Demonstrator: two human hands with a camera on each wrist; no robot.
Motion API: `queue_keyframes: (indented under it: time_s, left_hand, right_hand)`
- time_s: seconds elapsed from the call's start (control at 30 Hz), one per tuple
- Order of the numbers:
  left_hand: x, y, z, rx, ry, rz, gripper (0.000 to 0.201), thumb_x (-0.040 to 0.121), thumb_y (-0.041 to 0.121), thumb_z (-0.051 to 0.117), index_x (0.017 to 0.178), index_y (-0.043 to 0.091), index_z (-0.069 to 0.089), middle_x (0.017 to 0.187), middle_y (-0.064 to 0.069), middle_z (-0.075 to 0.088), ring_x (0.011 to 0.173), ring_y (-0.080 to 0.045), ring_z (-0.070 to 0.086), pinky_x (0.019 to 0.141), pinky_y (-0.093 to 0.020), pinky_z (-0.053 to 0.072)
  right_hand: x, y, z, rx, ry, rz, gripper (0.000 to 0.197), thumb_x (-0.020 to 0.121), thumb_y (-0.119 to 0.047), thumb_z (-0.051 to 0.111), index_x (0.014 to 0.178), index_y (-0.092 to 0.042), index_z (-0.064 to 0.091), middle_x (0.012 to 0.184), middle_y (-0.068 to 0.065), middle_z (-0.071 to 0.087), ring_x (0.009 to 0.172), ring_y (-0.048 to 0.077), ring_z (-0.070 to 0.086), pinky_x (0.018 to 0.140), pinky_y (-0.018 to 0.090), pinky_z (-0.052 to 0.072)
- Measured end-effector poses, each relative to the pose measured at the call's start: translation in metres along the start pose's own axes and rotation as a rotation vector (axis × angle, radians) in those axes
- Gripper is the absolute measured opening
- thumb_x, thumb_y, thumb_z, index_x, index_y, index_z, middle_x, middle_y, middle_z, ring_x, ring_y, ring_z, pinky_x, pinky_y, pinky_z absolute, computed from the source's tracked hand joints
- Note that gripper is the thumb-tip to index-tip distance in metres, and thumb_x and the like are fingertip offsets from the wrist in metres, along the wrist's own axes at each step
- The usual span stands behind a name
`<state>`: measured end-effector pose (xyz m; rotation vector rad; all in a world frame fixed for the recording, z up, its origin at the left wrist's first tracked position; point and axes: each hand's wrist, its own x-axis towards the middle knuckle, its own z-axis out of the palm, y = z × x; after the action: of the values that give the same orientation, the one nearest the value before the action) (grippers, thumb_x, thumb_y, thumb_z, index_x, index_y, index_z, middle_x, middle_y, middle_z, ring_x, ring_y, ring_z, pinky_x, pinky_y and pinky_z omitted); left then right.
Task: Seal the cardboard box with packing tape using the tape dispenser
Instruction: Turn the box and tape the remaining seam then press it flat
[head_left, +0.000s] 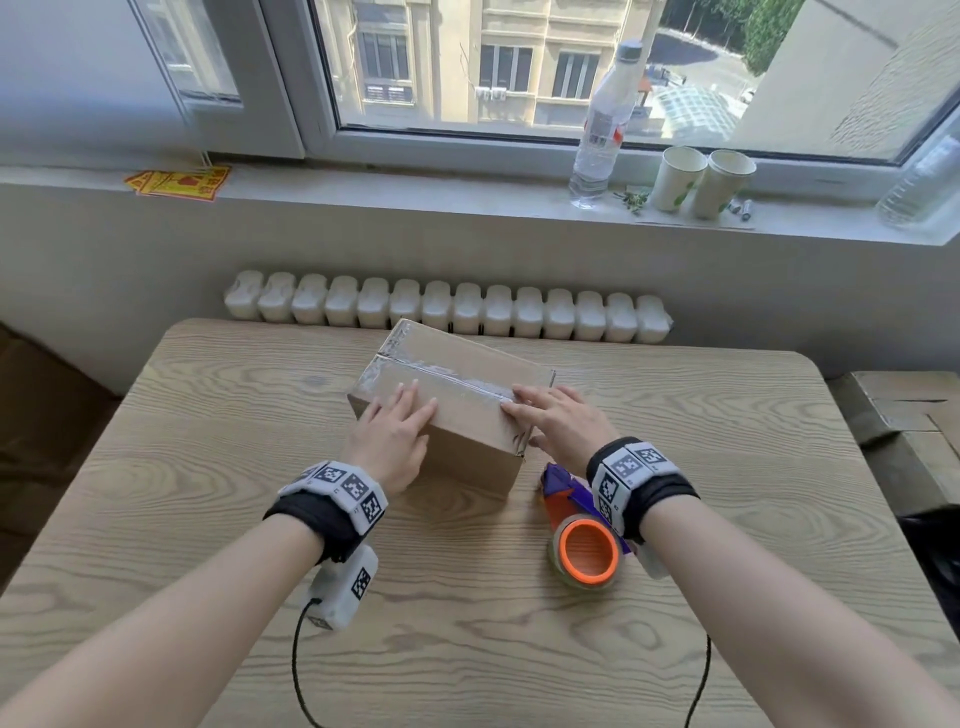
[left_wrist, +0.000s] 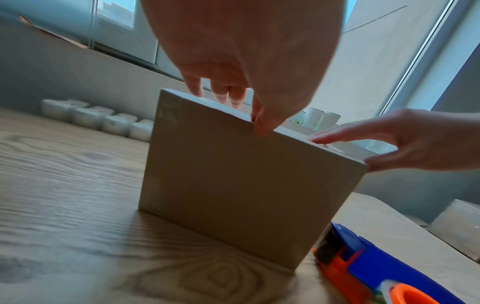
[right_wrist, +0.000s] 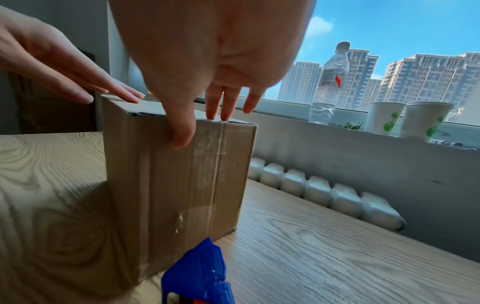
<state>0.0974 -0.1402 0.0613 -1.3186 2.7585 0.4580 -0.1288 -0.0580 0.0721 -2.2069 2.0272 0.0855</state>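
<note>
Now flat-fingered left hand and right hand pressing glossy tape on matte cardboard box, woodgrain table.

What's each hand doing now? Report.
Left hand: open, flat on the brown cardboard box.
Right hand: open, fingers pressing the box's taped top.

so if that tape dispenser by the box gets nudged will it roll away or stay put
Probably stays put: the tape dispenser lies on its side on the table, roll facing up. On smooth wood it might slide rather than roll. Its plastic body looks stiff and probably light.
</note>
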Motion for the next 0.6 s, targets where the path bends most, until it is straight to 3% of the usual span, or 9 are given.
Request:
queue_keyframes:
  time_s: [0.03, 0.1, 0.13, 0.2, 0.27, 0.33, 0.43, 0.5, 0.6]
  left_hand:
    - [-0.002, 0.004, 0.002, -0.01, -0.002, -0.01, 0.052, 0.097, 0.032, 0.035, 0.146, 0.024, 0.021, 0.159, -0.003, 0.006, 0.147, -0.016, 0.004, 0.12, -0.038, 0.006]
    - [-0.006, 0.012, 0.005, -0.035, 0.005, -0.027, 0.055, 0.095, 0.041, 0.035, 0.146, 0.024, 0.021, 0.159, -0.003, 0.004, 0.147, -0.016, 0.003, 0.119, -0.04, 0.008]
    - [-0.007, 0.015, 0.007, -0.045, 0.011, -0.029, 0.058, 0.094, 0.045, 0.036, 0.146, 0.025, 0.022, 0.159, -0.004, 0.002, 0.147, -0.017, 0.001, 0.119, -0.042, 0.009]
    - [-0.01, 0.022, 0.011, -0.059, 0.014, -0.022, 0.066, 0.09, 0.053, 0.041, 0.146, 0.026, 0.021, 0.159, -0.01, -0.005, 0.147, -0.021, -0.005, 0.119, -0.044, 0.008]
    - [-0.011, 0.029, 0.016, -0.088, 0.013, -0.027, 0.075, 0.084, 0.06, 0.047, 0.146, 0.028, 0.019, 0.156, -0.018, -0.014, 0.145, -0.028, -0.011, 0.119, -0.044, 0.006]
    - [-0.013, 0.037, 0.019, -0.175, 0.004, -0.067, 0.085, 0.078, 0.062, 0.054, 0.147, 0.028, 0.017, 0.153, -0.025, -0.019, 0.144, -0.035, -0.013, 0.118, -0.041, 0.005]
    - [-0.013, 0.048, 0.025, -0.317, -0.029, -0.145, 0.095, 0.073, 0.063, 0.059, 0.148, 0.027, 0.011, 0.152, -0.027, -0.017, 0.145, -0.034, -0.007, 0.117, -0.038, 0.013]
    - [-0.012, 0.054, 0.027, -0.364, -0.035, -0.167, 0.096, 0.073, 0.061, 0.061, 0.147, 0.027, 0.011, 0.154, -0.024, -0.011, 0.145, -0.033, 0.007, 0.115, -0.038, 0.022]
    - [-0.007, 0.057, 0.026, -0.39, -0.02, -0.181, 0.089, 0.077, 0.054, 0.062, 0.147, 0.025, 0.014, 0.156, -0.02, -0.006, 0.14, -0.033, 0.026, 0.111, -0.037, 0.03]
  right_hand:
    - [-0.001, -0.002, 0.001, -0.013, 0.034, -0.014, 0.055, 0.083, -0.021, 0.066, 0.134, -0.023, 0.049, 0.144, 0.008, 0.046, 0.127, 0.025, 0.049, 0.11, 0.039, 0.03]
    - [-0.002, -0.006, 0.008, -0.057, 0.11, -0.012, 0.049, 0.064, -0.03, 0.082, 0.11, -0.021, 0.069, 0.112, 0.008, 0.069, 0.095, 0.024, 0.068, 0.087, 0.037, 0.051]
    - [-0.004, -0.009, 0.012, -0.067, 0.126, 0.011, 0.046, 0.057, -0.035, 0.084, 0.1, -0.023, 0.072, 0.098, 0.004, 0.073, 0.081, 0.022, 0.07, 0.076, 0.032, 0.053]
    - [-0.009, -0.017, 0.02, -0.026, 0.168, 0.036, 0.045, 0.052, -0.038, 0.085, 0.093, -0.025, 0.072, 0.084, -0.001, 0.07, 0.072, 0.018, 0.067, 0.067, 0.028, 0.051]
    - [-0.012, -0.018, 0.022, 0.036, 0.226, 0.057, 0.051, 0.052, -0.035, 0.086, 0.099, -0.023, 0.07, 0.088, 0.002, 0.067, 0.077, 0.021, 0.066, 0.071, 0.031, 0.051]
    - [-0.014, -0.014, 0.019, 0.149, 0.244, 0.104, 0.064, 0.06, -0.029, 0.084, 0.119, -0.02, 0.061, 0.114, 0.012, 0.061, 0.101, 0.03, 0.062, 0.086, 0.043, 0.048]
    - [-0.011, -0.005, 0.017, 0.23, 0.149, 0.272, 0.082, 0.075, -0.033, 0.074, 0.144, -0.028, 0.03, 0.151, 0.016, 0.027, 0.135, 0.032, 0.034, 0.111, 0.049, 0.029]
    - [-0.009, 0.002, 0.019, 0.328, 0.101, 0.356, 0.081, 0.078, -0.035, 0.07, 0.146, -0.029, 0.026, 0.152, 0.013, 0.023, 0.138, 0.029, 0.029, 0.114, 0.045, 0.026]
    - [-0.014, 0.005, 0.024, 0.413, 0.09, 0.389, 0.071, 0.081, -0.034, 0.068, 0.142, -0.023, 0.035, 0.144, 0.012, 0.035, 0.133, 0.027, 0.036, 0.11, 0.04, 0.033]
